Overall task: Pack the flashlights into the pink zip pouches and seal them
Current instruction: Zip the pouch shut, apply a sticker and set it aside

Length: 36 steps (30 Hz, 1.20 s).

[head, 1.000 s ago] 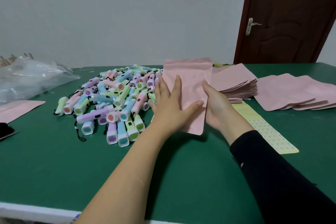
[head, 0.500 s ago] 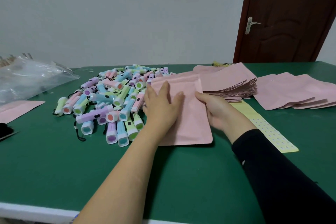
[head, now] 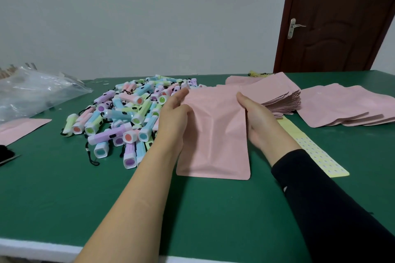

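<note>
A pink zip pouch (head: 215,134) lies flat on the green table (head: 64,188), its mouth toward the far side. My left hand (head: 174,117) grips its upper left edge, thumb on top. My right hand (head: 258,121) holds the upper right edge the same way. A heap of pastel flashlights (head: 128,117) with black wrist cords sits just left of my left hand. Whether the pouch's mouth is open cannot be told.
A stack of pink pouches (head: 275,96) lies behind my right hand, and more pouches (head: 346,109) spread at the far right. A yellow dotted strip (head: 314,153) lies beside my right forearm. A clear plastic bag (head: 36,89) and another pink pouch (head: 19,128) sit at left.
The pouch stood upright between my hands, then came down flat on the table. Both hands slid from its faces to its upper side edges.
</note>
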Available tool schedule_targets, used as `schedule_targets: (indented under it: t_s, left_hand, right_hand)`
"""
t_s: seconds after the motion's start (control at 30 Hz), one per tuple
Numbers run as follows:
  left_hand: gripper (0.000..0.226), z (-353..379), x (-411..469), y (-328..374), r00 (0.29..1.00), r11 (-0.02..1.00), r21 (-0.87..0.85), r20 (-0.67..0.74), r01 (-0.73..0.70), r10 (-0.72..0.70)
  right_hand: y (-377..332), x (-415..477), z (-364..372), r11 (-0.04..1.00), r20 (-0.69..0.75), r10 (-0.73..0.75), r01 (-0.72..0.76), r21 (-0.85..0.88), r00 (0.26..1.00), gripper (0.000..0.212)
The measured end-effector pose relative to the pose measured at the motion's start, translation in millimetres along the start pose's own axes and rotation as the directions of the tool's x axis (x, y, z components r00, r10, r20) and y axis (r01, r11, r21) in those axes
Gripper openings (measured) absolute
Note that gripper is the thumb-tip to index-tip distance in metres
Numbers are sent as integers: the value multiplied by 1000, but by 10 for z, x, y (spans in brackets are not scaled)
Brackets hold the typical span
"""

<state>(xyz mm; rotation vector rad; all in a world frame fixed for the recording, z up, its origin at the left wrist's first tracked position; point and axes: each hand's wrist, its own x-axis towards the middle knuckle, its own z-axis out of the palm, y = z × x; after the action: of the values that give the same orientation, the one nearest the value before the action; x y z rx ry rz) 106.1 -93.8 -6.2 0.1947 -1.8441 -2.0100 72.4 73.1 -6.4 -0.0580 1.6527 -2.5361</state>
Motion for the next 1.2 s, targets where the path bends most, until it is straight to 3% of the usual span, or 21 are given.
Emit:
schedule_targets:
  t_s: [0.2,0.4,0.5,0.6,0.73,0.83,0.93,1.0,1.07,1.13,1.2]
  left_hand:
    - [57,21,-40,58,999,999,-43,-13,31,-32]
    - [60,-22,-20,31,998,998,50,-42,-38,40]
    - [62,-39,-12,-12,996,982,180,-65,-53,66]
    - [49,-73,23,-16,988,967,255,-143,-20,58]
    - [43,-82,34,-35,969,899,425,-161,-103,188]
    - [35,44,-91,-29,957,818,525,-21,-235,289]
    - [34,226,-213,-24,890,656,603,268,-453,369]
    - [31,348,-292,-30,826,573,599,457,-559,329]
    - [33,474,-372,-60,770,526,585,587,-617,249]
    - [43,625,-426,-100,739,483,608,661,-630,133]
    - [52,782,-419,-127,730,431,661,683,-614,-8]
  right_hand:
    - [-20,-5,-9,999,-20,8,-7,49,1000,24]
    - [3,-25,-24,998,2,-32,32,-49,999,10]
    - [-35,-51,-79,972,-27,1,-8,-234,1000,10]
    - [-152,-39,-262,859,-120,-82,9,-512,989,17]
    - [-320,-81,-695,537,-138,-246,16,-844,959,34]
    - [-387,-188,-992,416,-81,-1,-74,-906,997,53]
    - [-411,-228,-1090,333,-70,244,-151,-931,967,63]
    - [-410,-205,-1100,295,-37,266,-118,-948,963,59]
    - [-407,-189,-1082,194,15,258,-36,-980,966,54]
    - [-391,-153,-1071,50,68,236,58,-997,969,54]
    - [-372,-127,-1067,0,89,226,91,-996,970,54]
